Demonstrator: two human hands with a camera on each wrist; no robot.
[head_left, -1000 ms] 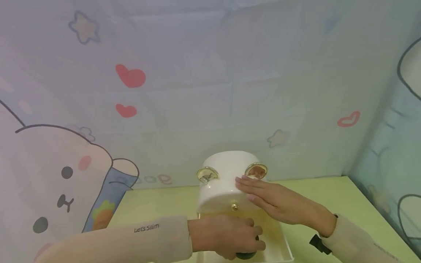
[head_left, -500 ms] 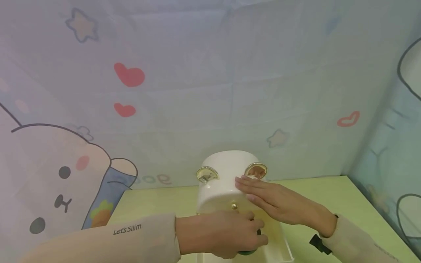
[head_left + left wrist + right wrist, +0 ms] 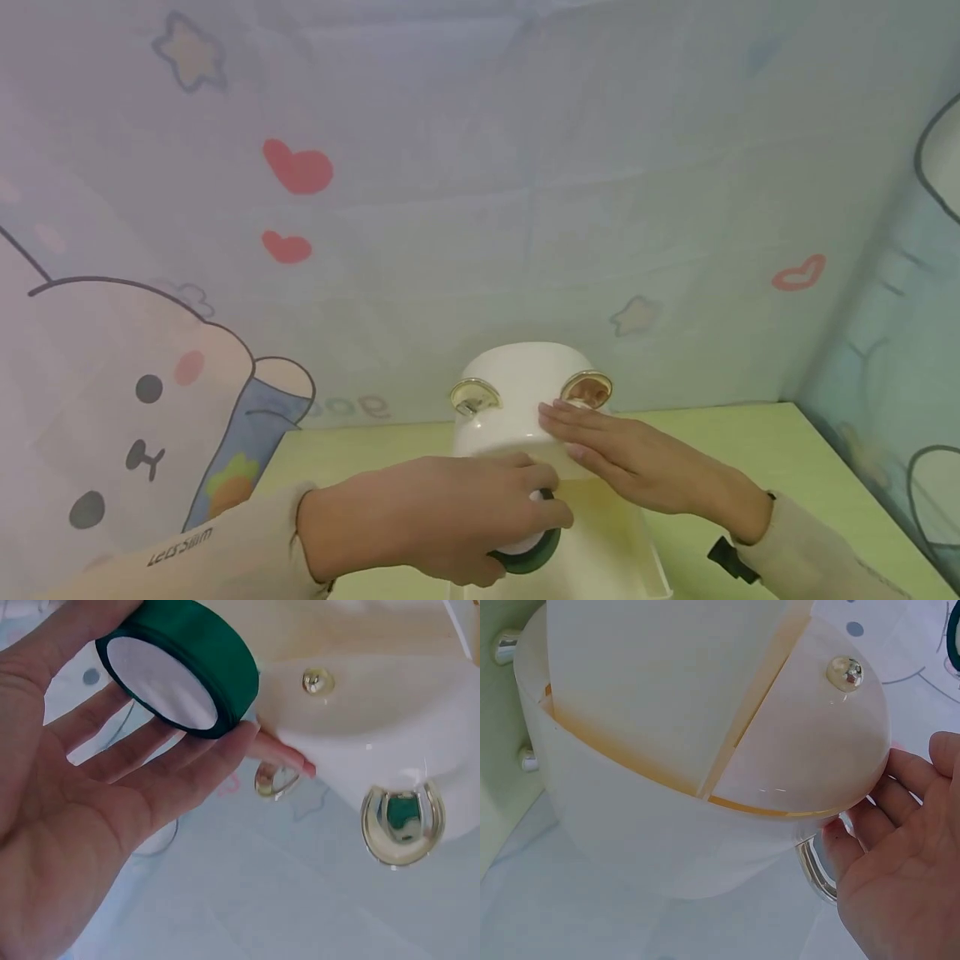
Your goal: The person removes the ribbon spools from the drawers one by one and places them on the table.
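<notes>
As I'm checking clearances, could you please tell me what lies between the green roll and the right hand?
In the head view, the fingertips of the left hand come first beside the roll, then bare tray shows before the right hand.

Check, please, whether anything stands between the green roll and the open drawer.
Nothing visible does. The left hand holds the green roll, and no object shows between it and the open drawer. The right hand rests on the white box.

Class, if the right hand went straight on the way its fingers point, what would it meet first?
The white container: the right hand appears to rest against it. Sliding across, it might next reach the left gold handle, though depth is unclear.
</notes>
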